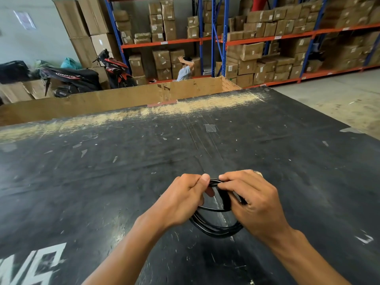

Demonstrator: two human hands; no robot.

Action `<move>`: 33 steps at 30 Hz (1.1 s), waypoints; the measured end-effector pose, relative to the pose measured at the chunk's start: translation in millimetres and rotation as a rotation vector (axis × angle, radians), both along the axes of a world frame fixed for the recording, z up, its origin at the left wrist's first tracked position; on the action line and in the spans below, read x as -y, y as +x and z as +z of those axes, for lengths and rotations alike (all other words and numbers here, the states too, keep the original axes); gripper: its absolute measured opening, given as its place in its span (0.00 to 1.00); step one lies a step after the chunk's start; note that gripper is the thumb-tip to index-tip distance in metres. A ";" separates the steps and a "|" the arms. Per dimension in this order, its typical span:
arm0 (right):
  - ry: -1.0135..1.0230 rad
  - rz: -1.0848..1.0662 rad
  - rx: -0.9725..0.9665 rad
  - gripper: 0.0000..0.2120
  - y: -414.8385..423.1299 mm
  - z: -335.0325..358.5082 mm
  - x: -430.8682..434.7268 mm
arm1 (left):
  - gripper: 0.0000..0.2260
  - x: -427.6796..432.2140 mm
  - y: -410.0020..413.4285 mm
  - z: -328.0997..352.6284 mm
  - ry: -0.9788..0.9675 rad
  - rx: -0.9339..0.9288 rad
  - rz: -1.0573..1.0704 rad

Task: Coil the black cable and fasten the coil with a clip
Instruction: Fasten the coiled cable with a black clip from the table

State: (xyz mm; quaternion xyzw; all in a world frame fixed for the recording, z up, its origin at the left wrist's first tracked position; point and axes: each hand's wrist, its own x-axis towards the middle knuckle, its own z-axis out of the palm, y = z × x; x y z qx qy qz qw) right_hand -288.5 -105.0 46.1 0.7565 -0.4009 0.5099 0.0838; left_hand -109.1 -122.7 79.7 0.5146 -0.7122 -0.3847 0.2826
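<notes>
The black cable point(216, 229) is wound into a small coil of several loops, held a little above the black table point(123, 171). My left hand point(183, 200) pinches the top of the coil between thumb and fingers. My right hand point(253, 200) grips the same bundle just to the right, fingers wrapped over the strands, with a short black piece sticking out by its palm. The lower half of the coil hangs free between my wrists. I cannot make out a clip; it may be hidden under my fingers.
The scuffed black table has a worn tan strip along its far edge, bits of tape point(210, 128) and white lettering point(30, 266) at the near left. Behind it stand a cardboard bin point(123, 97), motorbikes point(115, 68), a person point(185, 69) and shelving point(267, 38) with boxes.
</notes>
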 end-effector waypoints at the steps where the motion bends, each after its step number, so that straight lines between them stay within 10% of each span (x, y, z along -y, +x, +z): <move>1: -0.008 -0.002 -0.005 0.04 0.2 -0.1 0.5 | 0.20 0.4 0.0 -0.4 0.007 -0.039 0.015; 26: 0.481 0.094 0.222 0.10 -1.8 22.9 -6.9 | 0.12 -9.3 -5.3 6.0 -0.172 -0.004 -0.073; 33: 0.779 0.134 0.686 0.04 7.1 36.1 -5.6 | 0.11 -6.9 -4.2 7.3 -0.377 0.049 -0.113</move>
